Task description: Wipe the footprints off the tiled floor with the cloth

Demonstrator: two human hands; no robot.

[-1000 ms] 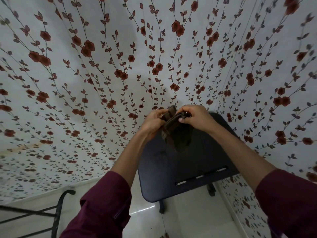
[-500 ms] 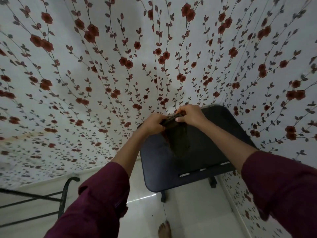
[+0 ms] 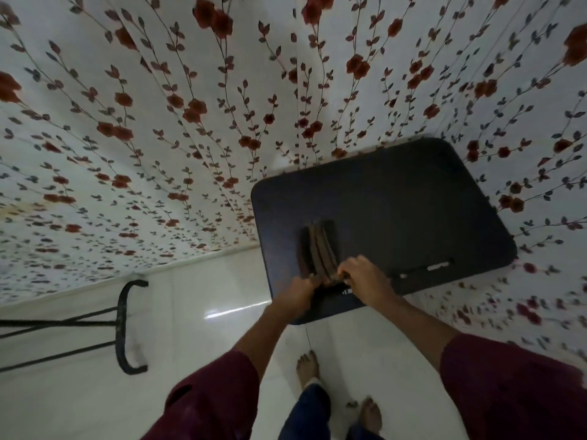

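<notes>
a corner of a room papered with red roses on vines, where a dark tabletop (image 3: 397, 198) stands above a glossy white tiled floor (image 3: 197, 315). the folded brown cloth (image 3: 317, 249) lies on the tabletop near its front edge, its near end gathered between both hands. the left hand (image 3: 297, 292) grips that end from the left with curled fingers, and the right hand (image 3: 360, 276) pinches it from the right, knuckles up. two bare feet (image 3: 307, 366) stand on the tiles below; a black metal frame (image 3: 122, 325) stands on the floor to the left. no footprints can be made out on the floor from here, which is glary and blurred.

the risk, as i judge it: the folds may fall open as the cloth is lifted off the edge, leaving a loose trailing end that wipes poorly. bare feet on shiny tile could also lay fresh marks over any cleaned patch, and a damp tile may be slippery
</notes>
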